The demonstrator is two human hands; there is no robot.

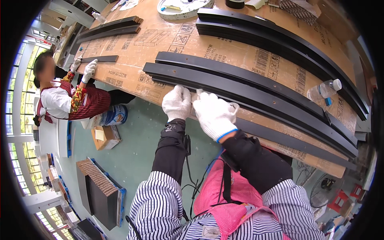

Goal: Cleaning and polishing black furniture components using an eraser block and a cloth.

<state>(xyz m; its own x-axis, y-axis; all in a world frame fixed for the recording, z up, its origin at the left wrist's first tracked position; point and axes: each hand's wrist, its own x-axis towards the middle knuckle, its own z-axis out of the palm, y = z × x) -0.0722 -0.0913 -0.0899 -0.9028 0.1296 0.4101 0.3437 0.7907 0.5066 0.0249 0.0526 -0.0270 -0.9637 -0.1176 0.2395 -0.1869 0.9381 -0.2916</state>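
Note:
Both my hands wear white knitted gloves and meet at the table's near edge. My left hand (177, 103) is closed, its fingers curled at the left end of a long, narrow dark strip (280, 136). Just beside it, my right hand (215, 113) is closed over the same strip, fingertips pressed together; whatever they pinch is hidden. The strip's left end is mostly covered by my hands, and its rest runs right along the near edge. Right behind my hands lies a stack of long black boards (240, 92) with small holes.
The table is covered with printed cardboard (132, 74). More black boards (264, 36) lie farther back, near a clear plastic bottle (324, 90) and a round white tray (184, 10). At the left, a gloved co-worker (60, 98) handles a short dark strip (100, 59). Cables (196, 180) hang below.

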